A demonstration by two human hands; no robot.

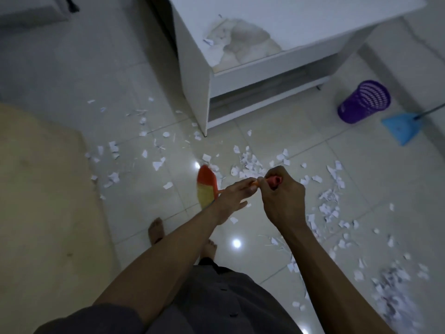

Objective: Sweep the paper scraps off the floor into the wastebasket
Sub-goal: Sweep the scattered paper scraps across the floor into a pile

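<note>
I hold an orange broom with a yellow and orange brush head (206, 186) low over the tiled floor. My right hand (283, 198) grips the red top end of its handle. My left hand (232, 196) holds the handle lower down, fingers round it. White paper scraps (248, 165) lie scattered across the tiles ahead of the brush, and a denser pile (395, 292) spreads to the lower right. The purple wastebasket (363, 101) stands at the right, apart from the scraps. A blue dustpan (401, 127) lies just beside it.
A white cabinet (240, 75) with a worn top and an open lower shelf stands ahead in the middle. A beige mattress or mat (41, 201) fills the left side. My bare feet (156, 230) stand on the tiles below my arms.
</note>
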